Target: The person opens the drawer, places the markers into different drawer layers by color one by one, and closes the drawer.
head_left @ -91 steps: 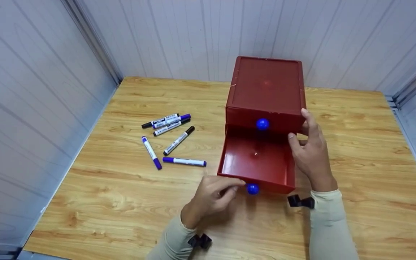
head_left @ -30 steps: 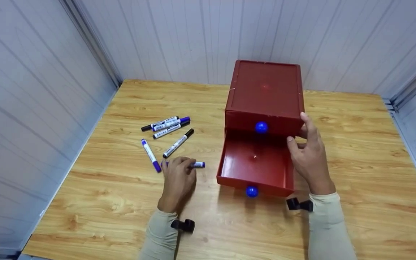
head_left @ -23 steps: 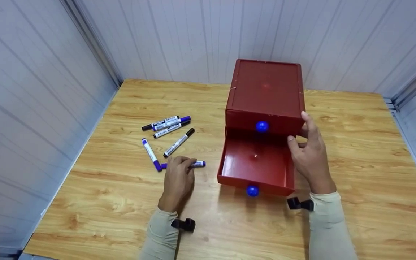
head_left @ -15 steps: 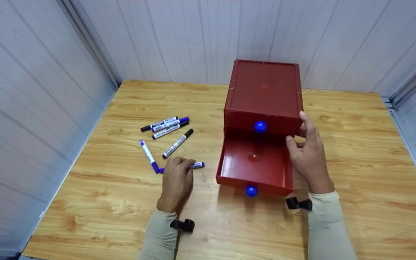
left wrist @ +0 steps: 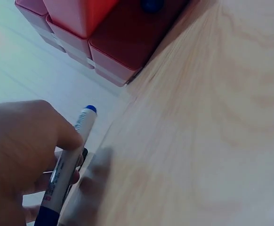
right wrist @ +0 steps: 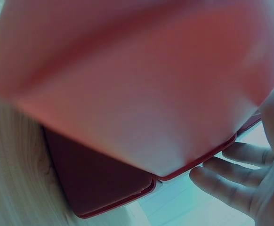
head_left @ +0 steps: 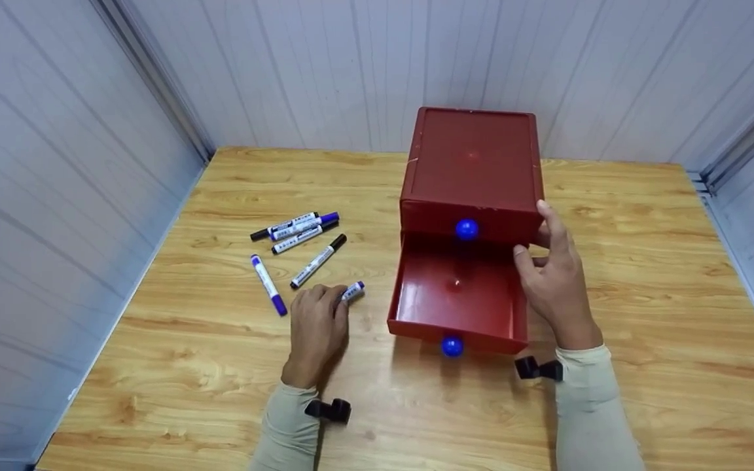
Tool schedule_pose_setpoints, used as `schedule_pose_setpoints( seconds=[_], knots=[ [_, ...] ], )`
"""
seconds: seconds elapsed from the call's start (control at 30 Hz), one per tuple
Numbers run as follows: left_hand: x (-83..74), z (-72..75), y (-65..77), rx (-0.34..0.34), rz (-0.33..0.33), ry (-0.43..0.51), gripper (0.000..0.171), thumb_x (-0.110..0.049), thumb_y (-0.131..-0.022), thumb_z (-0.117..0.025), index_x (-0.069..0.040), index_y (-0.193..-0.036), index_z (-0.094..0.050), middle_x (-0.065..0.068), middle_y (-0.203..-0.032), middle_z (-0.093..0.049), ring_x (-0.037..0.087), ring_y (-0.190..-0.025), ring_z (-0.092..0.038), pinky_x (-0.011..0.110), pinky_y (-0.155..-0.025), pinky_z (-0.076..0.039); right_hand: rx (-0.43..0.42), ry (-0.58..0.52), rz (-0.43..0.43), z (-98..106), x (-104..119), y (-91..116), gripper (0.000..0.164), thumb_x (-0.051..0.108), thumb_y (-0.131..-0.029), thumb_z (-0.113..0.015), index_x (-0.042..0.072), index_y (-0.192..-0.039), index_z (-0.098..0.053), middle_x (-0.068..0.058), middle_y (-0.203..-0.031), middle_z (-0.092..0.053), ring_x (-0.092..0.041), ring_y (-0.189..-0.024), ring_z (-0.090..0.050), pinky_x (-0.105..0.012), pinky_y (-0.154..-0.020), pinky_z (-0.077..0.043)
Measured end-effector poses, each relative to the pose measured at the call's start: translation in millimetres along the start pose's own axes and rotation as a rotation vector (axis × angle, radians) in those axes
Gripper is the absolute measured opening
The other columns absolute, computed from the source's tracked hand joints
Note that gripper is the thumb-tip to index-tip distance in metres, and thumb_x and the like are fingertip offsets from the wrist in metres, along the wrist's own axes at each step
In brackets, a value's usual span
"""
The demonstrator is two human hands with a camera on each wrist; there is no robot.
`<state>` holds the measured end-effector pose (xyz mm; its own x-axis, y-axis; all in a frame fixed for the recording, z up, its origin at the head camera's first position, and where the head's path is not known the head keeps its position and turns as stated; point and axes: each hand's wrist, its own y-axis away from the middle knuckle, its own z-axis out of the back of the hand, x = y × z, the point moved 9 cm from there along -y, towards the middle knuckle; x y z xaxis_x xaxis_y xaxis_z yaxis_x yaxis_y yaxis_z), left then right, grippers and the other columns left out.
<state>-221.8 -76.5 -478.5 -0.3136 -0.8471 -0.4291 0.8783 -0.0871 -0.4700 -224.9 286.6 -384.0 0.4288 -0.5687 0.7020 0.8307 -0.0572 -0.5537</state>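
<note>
My left hand (head_left: 317, 327) pinches a blue-capped white marker (head_left: 353, 292) between thumb and fingers. In the left wrist view that marker (left wrist: 67, 174) slants up past the thumb, its shadow on the tabletop beside it; the palm hides part of it in the head view. A red drawer box (head_left: 474, 157) stands to the right, with its lower drawer (head_left: 442, 301) pulled out and nothing inside it. My right hand (head_left: 555, 288) rests against the box's right side, index finger at the upper front corner, thumb by the open drawer's side. Its fingers look fairly straight in the right wrist view.
Several more markers lie left of the box: a black-capped one (head_left: 319, 261), a blue-capped one (head_left: 268, 284) and a small cluster (head_left: 302, 229) behind. Blue ball knobs (head_left: 452, 347) stick out from the drawer fronts. Pale panel walls (head_left: 324, 72) enclose the wooden table (head_left: 174, 366).
My left hand has left the lower drawer's front, gone to the markers and taken hold of one. That marker has since turned, its far end swinging up and away. My right hand stays at the box.
</note>
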Motion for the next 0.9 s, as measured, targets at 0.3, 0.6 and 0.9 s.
schedule_pose_setpoints(
  seconds=[0.3,0.6,0.9],
  knots=[
    [1.3,8.2,-3.2,-0.084,-0.021,0.049,0.022,-0.008,-0.090,-0.069,-0.005,-0.111,-0.074,0.009,-0.092,-0.067,0.031,-0.083,-0.064,0.050,-0.080,-0.047,0.007,0.001,-0.006,-3.8,-0.5,-2.8,0.071,0.002,-0.095,-0.060,0.025,-0.156,-0.032,-0.017,-0.131,-0.052,-0.025,-0.111,-0.060,-0.010,-0.077,-0.048],
    [1.2,5.8,-0.4,-0.035,0.024,0.180,0.024,-0.009,-0.095,-0.066,-0.005,-0.117,-0.071,0.007,-0.096,-0.064,0.022,-0.083,-0.062,0.040,-0.069,-0.052,0.009,0.045,0.031,-3.9,2.1,-3.9,0.070,0.002,-0.097,-0.058,0.023,-0.157,-0.029,-0.016,-0.130,-0.053,-0.026,-0.112,-0.060,-0.010,-0.077,-0.049],
    [-1.8,5.9,-1.4,-0.010,0.030,0.208,0.025,-0.008,-0.095,-0.064,-0.005,-0.120,-0.071,0.005,-0.098,-0.064,0.018,-0.084,-0.061,0.037,-0.070,-0.053,-0.039,0.107,0.119,-0.6,9.3,-1.5,0.078,-0.006,-0.097,-0.055,0.028,-0.160,-0.024,-0.021,-0.134,-0.049,-0.035,-0.106,-0.062,-0.022,-0.080,-0.055]
  ],
)
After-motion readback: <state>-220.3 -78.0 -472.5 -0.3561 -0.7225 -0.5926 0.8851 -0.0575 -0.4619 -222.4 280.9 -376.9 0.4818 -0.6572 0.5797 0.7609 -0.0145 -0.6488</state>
